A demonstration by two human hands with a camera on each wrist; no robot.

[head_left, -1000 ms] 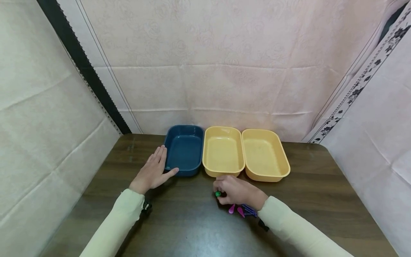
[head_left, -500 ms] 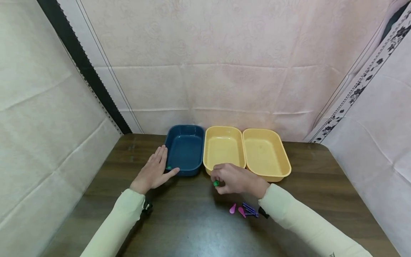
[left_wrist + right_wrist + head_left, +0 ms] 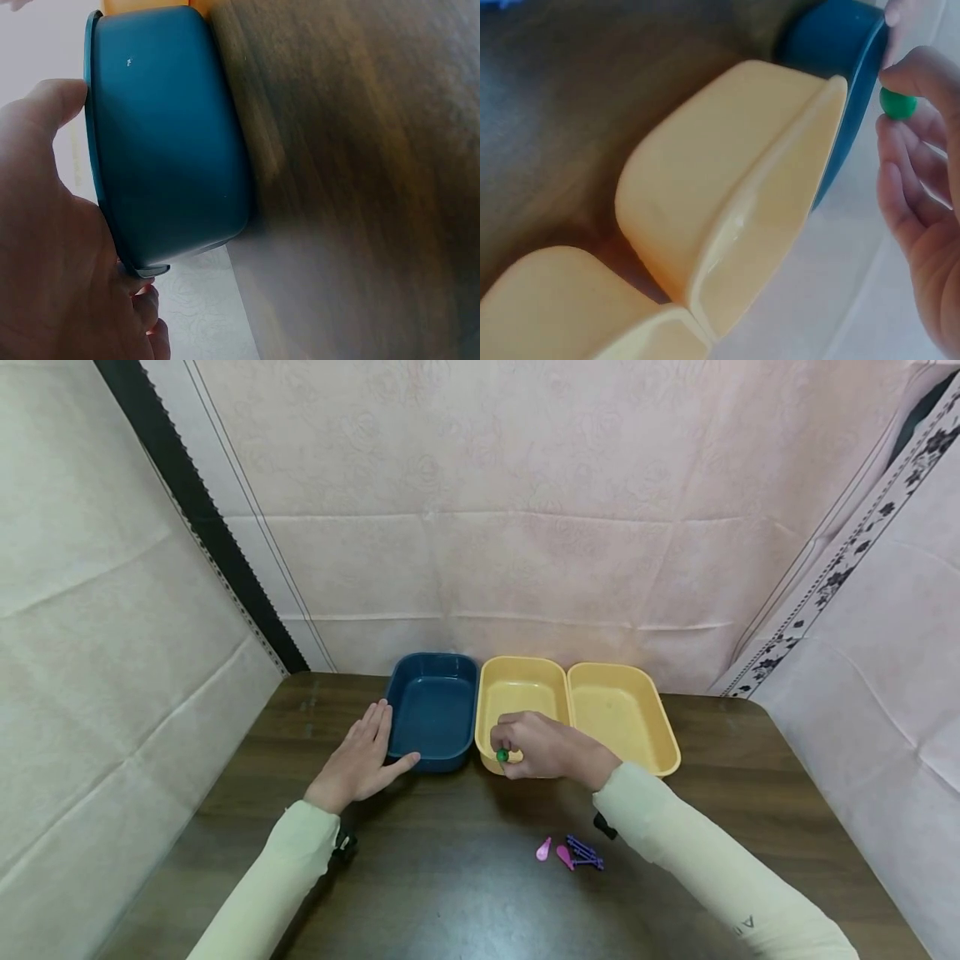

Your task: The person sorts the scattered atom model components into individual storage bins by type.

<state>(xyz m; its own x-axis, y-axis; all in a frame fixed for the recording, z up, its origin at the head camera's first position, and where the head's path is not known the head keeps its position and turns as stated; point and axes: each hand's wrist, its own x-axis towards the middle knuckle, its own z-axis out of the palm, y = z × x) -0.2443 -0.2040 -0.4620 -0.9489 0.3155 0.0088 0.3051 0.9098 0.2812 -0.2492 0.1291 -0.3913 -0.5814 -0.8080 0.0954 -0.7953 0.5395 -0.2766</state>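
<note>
My right hand (image 3: 542,745) pinches a small round green ball (image 3: 898,103) between thumb and fingers. It is above the front part of the middle yellow tray (image 3: 558,681), hiding some of that tray. My left hand (image 3: 357,758) lies along the left side of the blue tray (image 3: 432,764), fingers straight. In the left wrist view, the thumb touches the rim of the tray and the palm lies against its corner. On the table nearer to me are two pink teardrop-shaped pieces (image 3: 543,849) and several thin purple sticks (image 3: 585,852).
A second yellow tray (image 3: 667,739) stands at the right, against the middle one. The three trays form a row at the back of the brown wooden table (image 3: 450,877). Light cloth (image 3: 480,568) hangs behind the table and on both sides.
My right hand has moved away from me, from the table in front of the trays to above the middle yellow tray, still pinching the green ball. My left hand stays at the blue tray.
</note>
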